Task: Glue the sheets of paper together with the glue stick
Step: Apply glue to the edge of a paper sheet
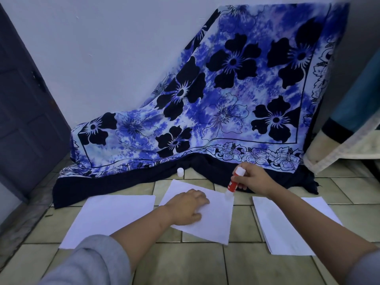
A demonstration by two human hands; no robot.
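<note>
Three lots of white paper lie on the tiled floor [205, 264]: a single sheet on the left [109, 217], a middle sheet [213, 219] turned askew, and a stack on the right [287, 229] (how many sheets, we cannot count). Our left hand [188, 208] lies flat with fingers spread on the middle sheet. Our right hand [254, 179] grips one red glue stick [233, 183], its tip touching that sheet's far right corner. One white cap [180, 172] stands by the flowered cloth [226, 95]. Our right forearm hides part of the stack.
</note>
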